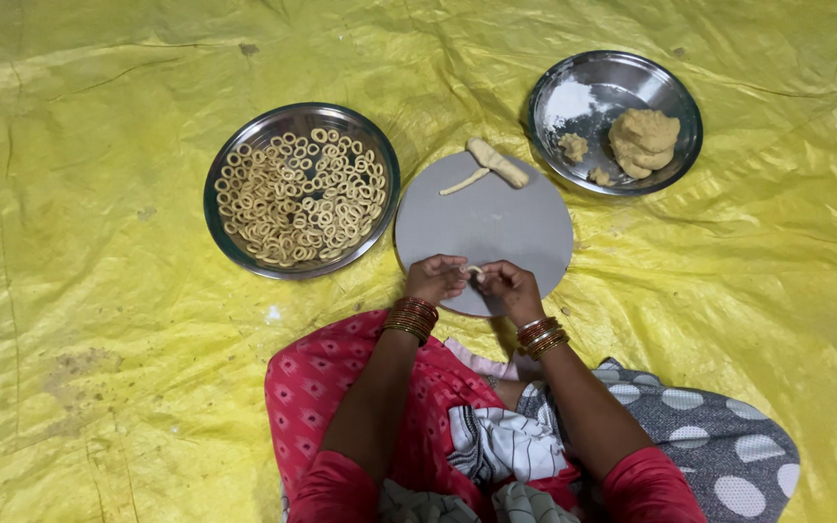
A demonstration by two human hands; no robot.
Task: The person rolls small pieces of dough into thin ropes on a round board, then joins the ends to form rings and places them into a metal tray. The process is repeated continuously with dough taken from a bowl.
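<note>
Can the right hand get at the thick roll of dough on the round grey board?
Probably yes: the right hand and the thick dough roll share the round grey board, with bare board between.

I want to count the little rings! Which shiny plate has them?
The steel plate on the left, beside the round grey board, holds the dough rings. The right plate holds only dough lumps.

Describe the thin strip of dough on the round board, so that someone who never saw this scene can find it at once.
Start from the grey round board lying on the yellow sheet between two steel plates. At its far edge lie two dough pieces side by side. The thin strip is the left one, slim as a string, while its neighbour, the thick roll, is far fatter.
</note>
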